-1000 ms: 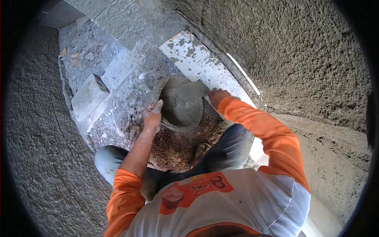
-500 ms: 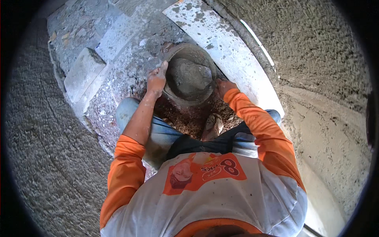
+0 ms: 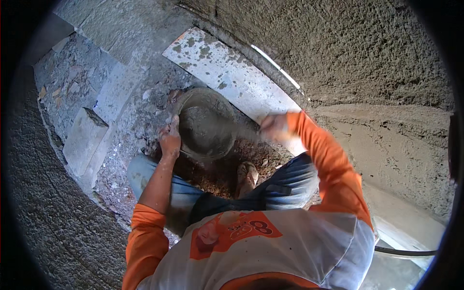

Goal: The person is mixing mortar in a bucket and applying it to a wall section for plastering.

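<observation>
A round, mortar-caked bucket (image 3: pixel 205 156) stands on the ground between my knees, with wet grey mortar (image 3: pixel 197 126) inside. My left hand (image 3: pixel 170 138) grips its left rim, thumb up along the edge. On the other side, my right hand (image 3: pixel 276 127) is closed and smeared by motion. From it a blurred grey streak, apparently a trowel (image 3: pixel 245 132), reaches left toward the bucket's right rim. The trowel's exact outline cannot be made out.
A long white board (image 3: pixel 232 75) spattered with mortar lies beyond the bucket, along the foot of a rough plastered wall (image 3: pixel 357 58). Pale slabs (image 3: pixel 86 140) and rubble lie to the left. My sandalled foot (image 3: pixel 247 176) is just below the bucket. A dark hose (image 3: pixel 406 252) runs at lower right.
My right hand has drawn away from the bucket's right rim, bringing the trowel out of the mortar. My left hand stays on the rim. The whole view has shifted and turned.
</observation>
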A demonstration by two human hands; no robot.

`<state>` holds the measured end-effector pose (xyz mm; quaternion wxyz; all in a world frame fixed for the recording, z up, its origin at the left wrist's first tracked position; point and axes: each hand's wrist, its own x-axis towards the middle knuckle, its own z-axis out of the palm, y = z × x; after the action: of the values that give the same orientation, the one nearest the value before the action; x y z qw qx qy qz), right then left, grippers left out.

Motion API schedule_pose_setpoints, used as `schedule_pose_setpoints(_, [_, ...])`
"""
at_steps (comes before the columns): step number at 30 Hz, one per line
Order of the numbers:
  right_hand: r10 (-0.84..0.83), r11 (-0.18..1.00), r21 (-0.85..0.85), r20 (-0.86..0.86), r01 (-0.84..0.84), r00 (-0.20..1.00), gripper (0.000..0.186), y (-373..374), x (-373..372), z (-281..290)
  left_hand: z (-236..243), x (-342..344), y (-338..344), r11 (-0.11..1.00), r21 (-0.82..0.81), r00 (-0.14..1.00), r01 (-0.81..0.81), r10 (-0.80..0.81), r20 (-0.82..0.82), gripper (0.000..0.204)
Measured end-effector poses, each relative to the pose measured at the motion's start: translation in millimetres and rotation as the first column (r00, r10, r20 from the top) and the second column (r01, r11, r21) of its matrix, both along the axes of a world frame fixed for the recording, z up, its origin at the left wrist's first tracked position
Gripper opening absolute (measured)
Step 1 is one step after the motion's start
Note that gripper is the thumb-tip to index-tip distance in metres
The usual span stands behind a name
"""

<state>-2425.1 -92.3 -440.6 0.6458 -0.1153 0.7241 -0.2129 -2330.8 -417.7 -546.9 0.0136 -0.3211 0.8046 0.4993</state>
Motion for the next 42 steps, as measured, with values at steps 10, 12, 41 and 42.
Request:
schedule_pose_setpoints(10, [-0.354, 0.928, -0.321, -0.918, 0.189, 0.178, 0.02, 22, -1, 36, -4, -8, 14, 0.997, -0.059, 0.989, -0.04, 0.031, -0.147, 0.053])
schedule_pose_setpoints(12, [-0.744, 0.662, -0.205, -0.296, 0.721, 0.599, 0.02, -6, 16, -11, 12, -12, 24, 0.995, -0.098, 0.994, -0.011, 0.001, -0.11, 0.052])
schedule_pose_setpoints(41, [0.08, 0.874, -0.425, -0.351, -0.235, 0.933, 0.036, -7, 50, -15, 14, -7, 9, 0.975, 0.22, 0.999, -0.041, 0.044, -0.009, 0.04])
schedule_pose_setpoints(42, [0.124, 0.737, -0.603, -0.325, -0.306, 0.938, 0.036, 26, 23, -45, 19, -9, 15, 0.977, 0.208, 0.999, -0.041, 0.047, -0.022, 0.04])
